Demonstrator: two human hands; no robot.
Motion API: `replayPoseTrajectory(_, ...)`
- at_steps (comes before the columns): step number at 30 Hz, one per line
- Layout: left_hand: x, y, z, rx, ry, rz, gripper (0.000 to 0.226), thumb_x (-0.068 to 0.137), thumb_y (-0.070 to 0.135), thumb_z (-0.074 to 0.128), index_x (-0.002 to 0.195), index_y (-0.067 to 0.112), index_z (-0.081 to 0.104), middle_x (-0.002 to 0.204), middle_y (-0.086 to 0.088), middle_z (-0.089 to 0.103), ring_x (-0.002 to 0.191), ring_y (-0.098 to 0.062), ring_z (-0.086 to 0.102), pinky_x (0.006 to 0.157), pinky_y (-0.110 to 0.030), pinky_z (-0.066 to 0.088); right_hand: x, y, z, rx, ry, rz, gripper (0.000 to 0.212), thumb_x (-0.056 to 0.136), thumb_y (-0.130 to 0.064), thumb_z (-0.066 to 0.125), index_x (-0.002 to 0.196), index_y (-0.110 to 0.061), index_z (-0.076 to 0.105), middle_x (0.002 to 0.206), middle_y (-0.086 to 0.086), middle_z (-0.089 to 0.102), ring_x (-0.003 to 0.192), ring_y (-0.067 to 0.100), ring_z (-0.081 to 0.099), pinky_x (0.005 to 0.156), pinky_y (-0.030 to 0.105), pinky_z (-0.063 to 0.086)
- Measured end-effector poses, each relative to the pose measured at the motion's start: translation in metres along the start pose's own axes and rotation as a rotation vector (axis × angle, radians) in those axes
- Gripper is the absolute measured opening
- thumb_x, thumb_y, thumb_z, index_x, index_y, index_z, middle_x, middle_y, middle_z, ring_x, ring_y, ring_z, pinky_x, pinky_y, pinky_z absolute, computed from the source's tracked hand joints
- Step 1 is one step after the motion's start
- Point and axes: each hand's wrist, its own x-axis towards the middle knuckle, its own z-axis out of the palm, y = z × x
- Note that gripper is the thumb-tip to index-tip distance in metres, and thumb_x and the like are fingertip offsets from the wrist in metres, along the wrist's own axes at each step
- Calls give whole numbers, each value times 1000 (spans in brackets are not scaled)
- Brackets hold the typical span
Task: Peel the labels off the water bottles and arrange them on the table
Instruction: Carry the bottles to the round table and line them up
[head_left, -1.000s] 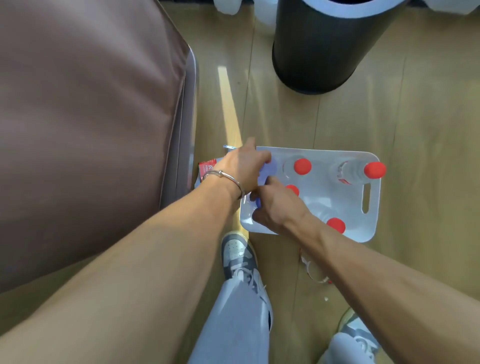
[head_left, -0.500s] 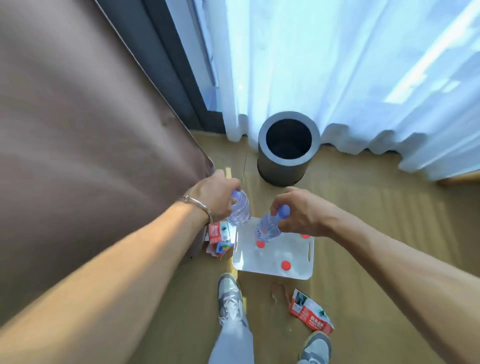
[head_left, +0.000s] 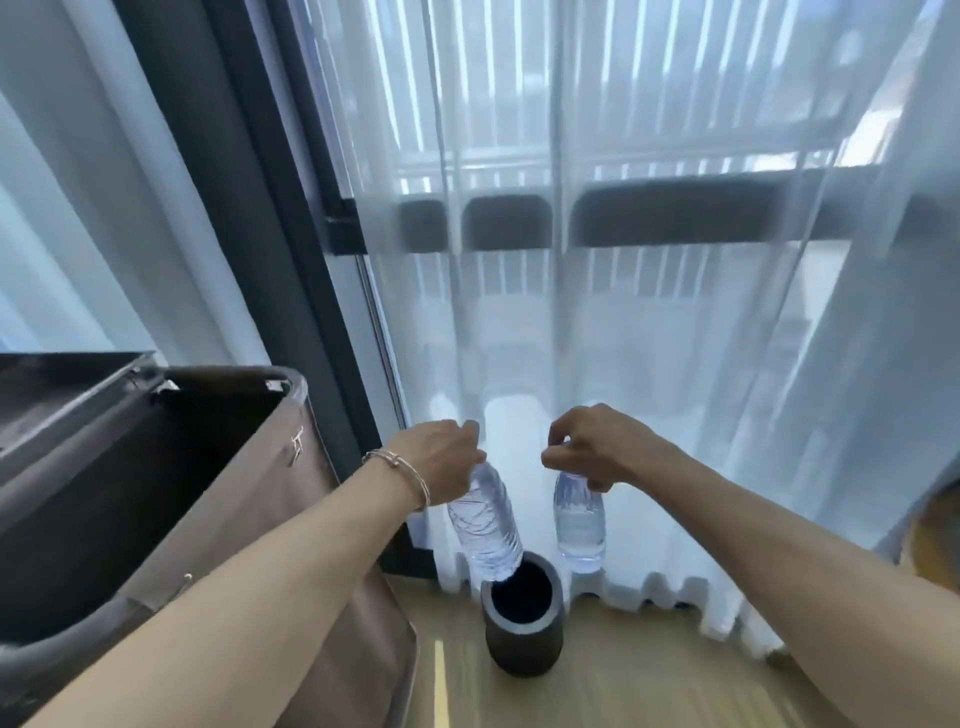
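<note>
Both hands have risen from the floor tray. Left hand grips one clear, label-free plastic water bottle by its top, tilted; right hand pinches another, hanging upright above the dark cylindrical bin.

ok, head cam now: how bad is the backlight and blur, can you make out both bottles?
Head view: heavy backlight through the sheer curtain, top washed out pale. Head view: the left bottle and right bottle read clearly, edges slightly soft. Head view: the floor is streaked with motion blur; wide-angle lens slants the window frame.
</note>
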Motion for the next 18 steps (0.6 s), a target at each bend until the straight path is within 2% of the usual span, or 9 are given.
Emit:
replayPoseTrajectory(2,-6,11,-35,-50,59,-23,26,100,15,37,119,5,52,114,-13,57,98,-30,58,82,-39,51,-18,-6,-37,18,40,9,16,80,-24,59,85,-14,70,63,1,67,48,17,65,59,22,54)
replayPoseTrajectory(5,-15,29,-79,-143,147,-23,26,100,20,45,122,12,56,117,-13,60,101,-31,61,87,-39,53,-41,-12,-75,33,103,9,14,80,-20,63,85,-10,73,69,4,70,51,18,67,62,26,60)
replayPoseTrajectory(8,-19,42,-114,-151,202,64,26,100,23,49,123,18,61,122,-13,61,105,-30,62,92,-37,53,-62,-17,-102,41,139,20,8,80,-15,70,85,-8,71,74,6,69,47,11,64,54,22,57)
replayPoseTrajectory(11,-18,49,-142,-124,219,139,28,100,24,49,125,20,61,124,-13,60,109,-30,60,89,-31,48,-79,-16,-123,51,193,52,7,79,-11,72,77,-11,66,65,2,64,45,7,62,48,18,51)
replayPoseTrajectory(15,-20,57,-170,-82,272,257,28,99,22,48,122,21,63,123,-12,61,108,-29,60,85,-32,46,-96,-12,-139,58,272,144,8,79,-14,68,79,-5,69,68,10,70,54,18,69,56,24,58)
replayPoseTrajectory(18,-24,62,-183,-51,303,347,29,99,22,47,123,22,63,123,-12,61,108,-28,59,85,-33,45,-111,-14,-149,48,313,219,10,79,-16,69,79,-6,69,65,9,69,49,15,66,54,23,57)
